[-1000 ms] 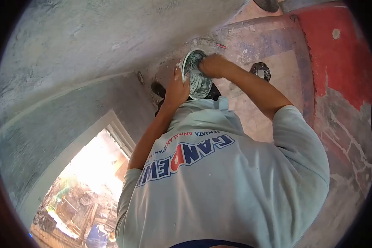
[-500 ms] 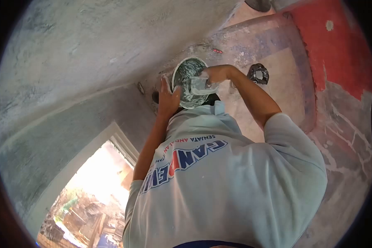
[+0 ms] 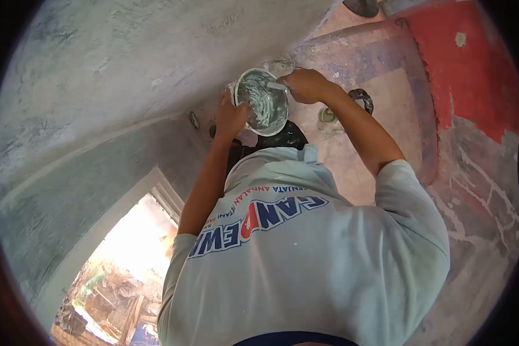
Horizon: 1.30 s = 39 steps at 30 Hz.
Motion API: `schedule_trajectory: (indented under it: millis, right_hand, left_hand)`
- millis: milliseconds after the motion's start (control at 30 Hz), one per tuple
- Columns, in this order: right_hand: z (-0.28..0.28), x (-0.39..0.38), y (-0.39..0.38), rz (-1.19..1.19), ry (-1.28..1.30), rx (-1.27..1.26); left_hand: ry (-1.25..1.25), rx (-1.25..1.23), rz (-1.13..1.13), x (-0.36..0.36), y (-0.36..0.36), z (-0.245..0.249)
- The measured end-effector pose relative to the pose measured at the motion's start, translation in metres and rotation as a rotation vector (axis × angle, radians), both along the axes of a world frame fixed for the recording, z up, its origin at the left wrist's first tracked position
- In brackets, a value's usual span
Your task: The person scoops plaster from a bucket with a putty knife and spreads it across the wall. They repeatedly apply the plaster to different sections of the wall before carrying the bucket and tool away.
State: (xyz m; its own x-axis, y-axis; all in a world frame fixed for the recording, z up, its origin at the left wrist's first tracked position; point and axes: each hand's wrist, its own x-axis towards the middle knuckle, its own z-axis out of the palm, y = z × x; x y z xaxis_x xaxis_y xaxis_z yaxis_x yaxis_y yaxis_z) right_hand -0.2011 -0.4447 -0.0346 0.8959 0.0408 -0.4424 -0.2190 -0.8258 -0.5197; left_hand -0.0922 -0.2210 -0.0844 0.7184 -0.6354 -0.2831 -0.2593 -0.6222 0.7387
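A round bucket (image 3: pixel 285 109) stands tilted in front of my body, its inside smeared with pale grey-white paste (image 3: pixel 262 109). My left hand (image 3: pixel 232 117) is closed on the bucket's left rim, with the thumb over the inner side. In my right hand (image 3: pixel 307 85), at the bucket's upper right edge, is a putty knife (image 3: pixel 277 86). Its blade points left over the bucket opening, and its handle is hidden by my fingers.
A rough grey wall (image 3: pixel 132 69) rises close on the left. On the floor to the right are a small round tin (image 3: pixel 327 115) and a black ring-shaped thing (image 3: pixel 368 102), partly behind my forearm. A bright doorway (image 3: pixel 127 248) lies lower left; a red-painted surface (image 3: pixel 467 69) is at right.
My right hand has drawn the putty knife from inside the bucket up to its upper right rim. The bucket has shifted slightly up and left with my left hand.
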Motion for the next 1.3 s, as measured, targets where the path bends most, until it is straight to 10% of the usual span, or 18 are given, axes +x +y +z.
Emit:
schedule_trajectory:
  millis: [500,1000,1300]
  right_hand:
    - [-0.064,-0.006,0.066,0.248,0.215,-0.13]
    - [-0.078,0.016,0.007,0.042,0.363,0.747]
    - [-0.041,0.028,0.038,0.282,0.099,-0.245]
  left_hand:
    - [0.062,0.055,-0.18,-0.026,0.006,0.008]
    - [-0.073,-0.006,-0.178,-0.033,0.014,0.008]
    - [-0.081,-0.032,-0.179,-0.035,0.01,0.015]
